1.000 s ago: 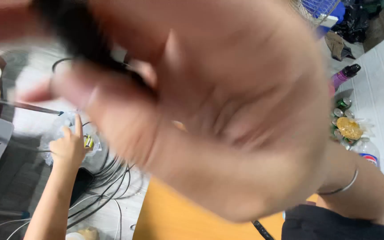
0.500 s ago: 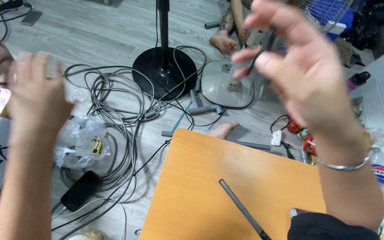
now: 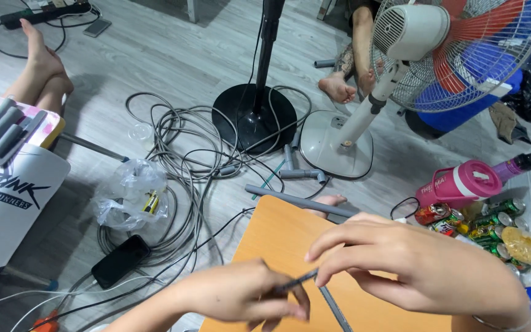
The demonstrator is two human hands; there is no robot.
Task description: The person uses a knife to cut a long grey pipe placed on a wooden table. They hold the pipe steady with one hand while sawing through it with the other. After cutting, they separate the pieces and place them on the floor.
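Bright even indoor light, soft shadows, slight blur on near hands

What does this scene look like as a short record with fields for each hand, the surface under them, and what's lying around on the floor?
left hand: left hand pinches one end of a thin dark rod
right hand: right hand meets the rod's other end with its fingertips
surface: orange board, a second thin dark strip lying on it
floor left: tangle of grey cables, black phone, clear plastic bag
floor ahead: two standing fans, grey pipe pieces
floor right: pink jug, drink cans
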